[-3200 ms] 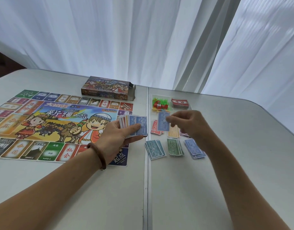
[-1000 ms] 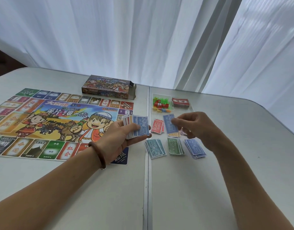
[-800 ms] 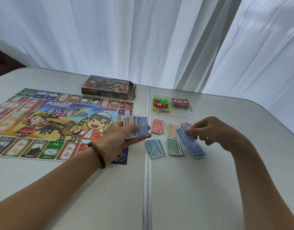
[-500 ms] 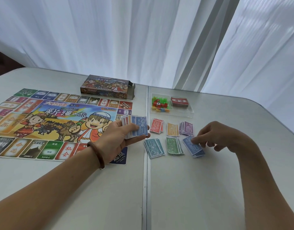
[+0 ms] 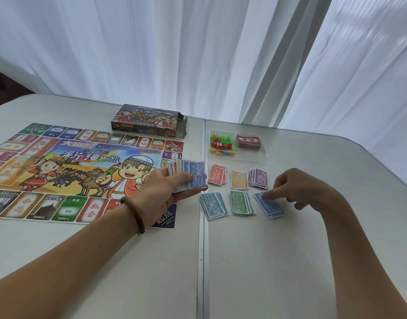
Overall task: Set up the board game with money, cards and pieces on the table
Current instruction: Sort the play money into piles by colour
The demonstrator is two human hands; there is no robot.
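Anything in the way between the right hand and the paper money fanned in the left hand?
Nothing visible. Between the right hand and the fanned paper notes in the left hand lie only the flat teal pile and green pile on the white table, likely low enough to pass over.

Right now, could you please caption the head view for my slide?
Left hand grips a fan of play money while the right hand touches the blue pile right of the game board.

Bright, soft daylight through the white curtains [image 5: 174, 54]; faint shadows — wide-angle bending at the edges; focus fairly sharp.
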